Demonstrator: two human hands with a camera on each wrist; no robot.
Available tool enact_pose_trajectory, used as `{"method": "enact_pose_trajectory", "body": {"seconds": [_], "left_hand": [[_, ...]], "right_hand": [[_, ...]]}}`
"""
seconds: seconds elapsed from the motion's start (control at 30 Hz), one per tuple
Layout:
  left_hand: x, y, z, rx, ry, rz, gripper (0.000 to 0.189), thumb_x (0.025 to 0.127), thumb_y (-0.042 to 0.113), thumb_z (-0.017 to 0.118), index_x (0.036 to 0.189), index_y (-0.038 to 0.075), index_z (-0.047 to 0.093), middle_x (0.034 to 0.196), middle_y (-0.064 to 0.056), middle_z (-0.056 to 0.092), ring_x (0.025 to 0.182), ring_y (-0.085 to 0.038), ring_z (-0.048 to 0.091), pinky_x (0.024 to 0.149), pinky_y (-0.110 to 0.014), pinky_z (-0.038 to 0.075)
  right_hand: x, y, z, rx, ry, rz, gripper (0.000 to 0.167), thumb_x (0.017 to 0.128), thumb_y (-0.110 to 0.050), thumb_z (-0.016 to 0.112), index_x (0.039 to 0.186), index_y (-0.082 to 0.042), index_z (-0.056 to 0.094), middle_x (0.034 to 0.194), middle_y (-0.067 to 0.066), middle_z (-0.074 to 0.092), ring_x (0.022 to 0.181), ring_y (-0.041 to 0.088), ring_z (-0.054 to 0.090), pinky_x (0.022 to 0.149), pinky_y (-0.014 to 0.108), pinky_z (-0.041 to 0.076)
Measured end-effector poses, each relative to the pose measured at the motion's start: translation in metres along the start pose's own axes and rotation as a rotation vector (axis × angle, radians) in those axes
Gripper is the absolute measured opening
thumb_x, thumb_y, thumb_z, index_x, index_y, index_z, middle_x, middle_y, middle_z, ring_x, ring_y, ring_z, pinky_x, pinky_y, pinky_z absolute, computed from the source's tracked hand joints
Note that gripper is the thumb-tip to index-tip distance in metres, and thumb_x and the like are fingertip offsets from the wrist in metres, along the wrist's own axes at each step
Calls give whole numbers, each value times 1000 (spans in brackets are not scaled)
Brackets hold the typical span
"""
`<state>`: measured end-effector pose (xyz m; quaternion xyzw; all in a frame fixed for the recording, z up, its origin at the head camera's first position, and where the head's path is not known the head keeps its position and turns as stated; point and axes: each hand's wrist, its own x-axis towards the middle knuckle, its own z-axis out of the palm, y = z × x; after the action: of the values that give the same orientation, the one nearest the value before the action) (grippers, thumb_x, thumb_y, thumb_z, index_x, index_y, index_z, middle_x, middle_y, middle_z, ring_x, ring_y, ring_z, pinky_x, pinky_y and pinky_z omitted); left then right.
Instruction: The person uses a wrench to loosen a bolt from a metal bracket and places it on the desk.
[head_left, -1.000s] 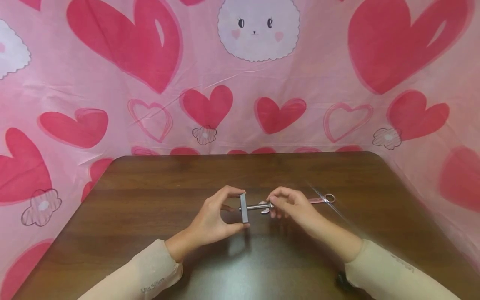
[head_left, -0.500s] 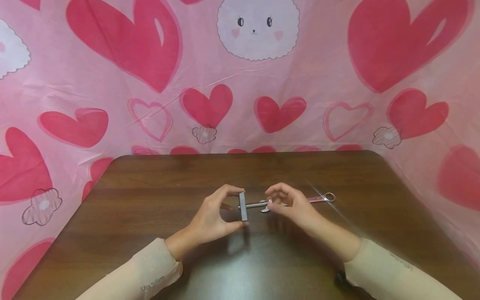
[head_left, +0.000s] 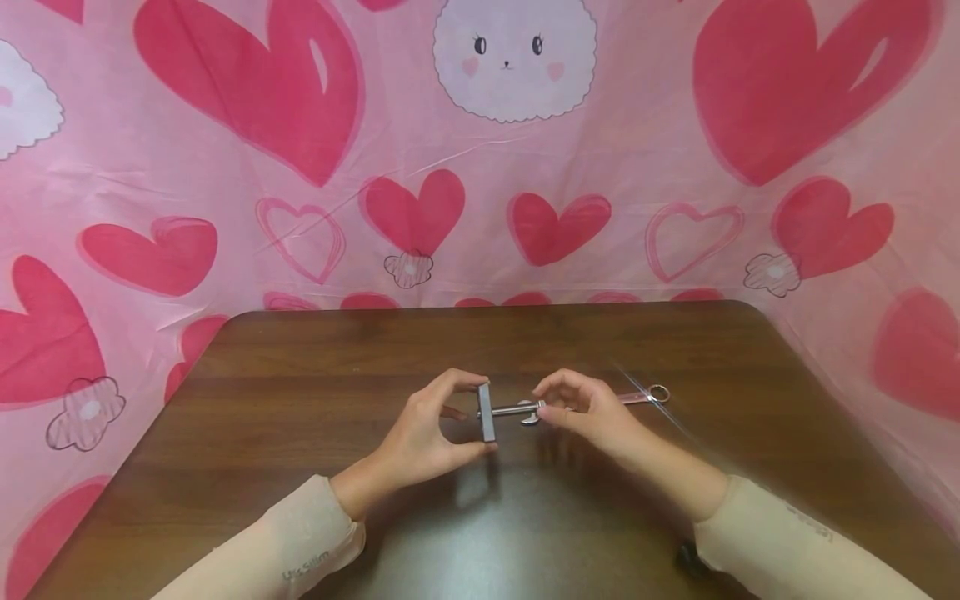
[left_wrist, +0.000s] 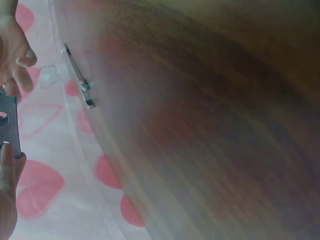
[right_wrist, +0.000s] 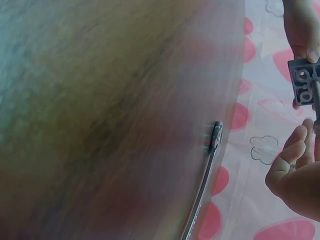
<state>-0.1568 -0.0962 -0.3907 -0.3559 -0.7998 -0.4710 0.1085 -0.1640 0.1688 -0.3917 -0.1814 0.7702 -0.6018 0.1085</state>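
Note:
A grey metal plate with holes [head_left: 487, 413] stands on edge above the table, gripped at top and bottom between the thumb and fingers of my left hand [head_left: 423, 433]. A shiny bolt [head_left: 514, 410] runs through it, lying nearly level, its tip showing on the left side. At the bolt's right end, my right hand [head_left: 588, 408] pinches the head between thumb and fingertips. The right wrist view shows recesses around the holes on the plate's face [right_wrist: 302, 82]. Part of the left hand [left_wrist: 7, 185] and the plate's edge show in the left wrist view.
A wrench [head_left: 636, 399] lies on the brown wooden table [head_left: 337, 350] behind the right hand, which hides its middle. Its ring end points right. A small dark object [head_left: 690, 557] sits by the right sleeve. A pink heart-printed cloth [head_left: 480, 150] hangs behind.
The right fingers loosened from the bolt's head half a second ago and have closed on it again. The left hand and plate stay nearly in place.

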Motion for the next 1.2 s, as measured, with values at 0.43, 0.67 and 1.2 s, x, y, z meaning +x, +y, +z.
{"method": "enact_pose_trajectory", "body": {"seconds": [0.43, 0.67, 1.2], "left_hand": [[0, 0, 1, -3, -5, 13, 69, 67, 11, 91, 126, 7, 56, 123, -6, 65, 110, -18, 65, 79, -24, 61], [1, -1, 1, 2, -3, 12, 69, 67, 11, 91, 126, 9, 56, 122, -5, 65, 108, -18, 65, 79, -25, 61], [1, -2, 3, -19, -4, 18, 69, 67, 10, 91, 126, 9, 56, 122, -6, 65, 111, -19, 64, 78, -27, 62]], "right_hand": [[2, 2, 1, 43, -22, 42, 29, 99, -17, 61, 114, 8, 59, 75, -3, 69, 70, 18, 61, 60, 26, 50], [1, 2, 4, -11, 12, -68, 23, 88, -1, 70, 108, 4, 61, 96, 4, 65, 81, 11, 61, 70, 24, 53], [0, 3, -1, -13, 1, -67, 25, 91, -8, 69, 111, 4, 61, 90, 4, 65, 78, 13, 61, 67, 25, 52]]}}
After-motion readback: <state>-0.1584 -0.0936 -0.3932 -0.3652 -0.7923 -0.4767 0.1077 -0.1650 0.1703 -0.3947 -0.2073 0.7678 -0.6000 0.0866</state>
